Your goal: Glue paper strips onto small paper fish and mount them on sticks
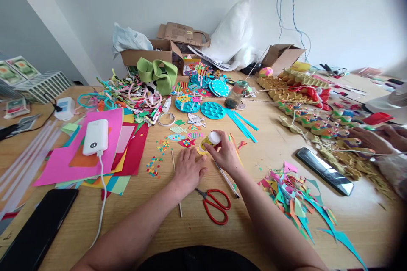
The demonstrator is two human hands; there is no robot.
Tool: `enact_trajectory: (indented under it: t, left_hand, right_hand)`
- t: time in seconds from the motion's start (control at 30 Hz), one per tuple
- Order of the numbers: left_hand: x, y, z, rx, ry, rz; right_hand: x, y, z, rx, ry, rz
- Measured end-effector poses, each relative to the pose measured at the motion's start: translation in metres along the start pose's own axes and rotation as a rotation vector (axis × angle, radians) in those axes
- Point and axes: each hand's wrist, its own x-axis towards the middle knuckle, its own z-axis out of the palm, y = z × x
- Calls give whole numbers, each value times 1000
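My right hand (225, 152) is closed round a small white-capped yellow tube (213, 138), tilted over the table, which looks like a glue stick. Beside it my left hand (188, 168) lies on the table with its fingers stretched forward. A yellow paper piece (201, 150) shows between the hands, partly hidden. Just beyond the left fingertips is a red paper fish (186, 142), with several other decorated fish behind it. Red-handled scissors (217, 206) lie below the hands. A thin white stick (177, 184) passes under my left wrist, and a pen (228, 181) lies by the right.
Coloured paper sheets (133, 152) and a white power bank (96, 136) are at left. Paper scraps (291, 194) and a phone (324, 171) lie at right. Blue paper discs (212, 110) and a glass jar (235, 95) stand behind. Another person's hands (372, 139) work at far right.
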Motion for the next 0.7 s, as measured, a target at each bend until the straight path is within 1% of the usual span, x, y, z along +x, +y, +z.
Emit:
enact_trajectory:
  t: [0.17,0.37,0.7]
  left_hand:
    - [-1,-1,1,-3,2,6]
    - [0,-1,4,-4,18,7]
    - [0,-1,2,5,22,17]
  right_hand:
    - [0,-2,0,0,2,-5]
    - [-4,-2,-6,5,-49,-36]
    - [-5,12,-17,24,9,55]
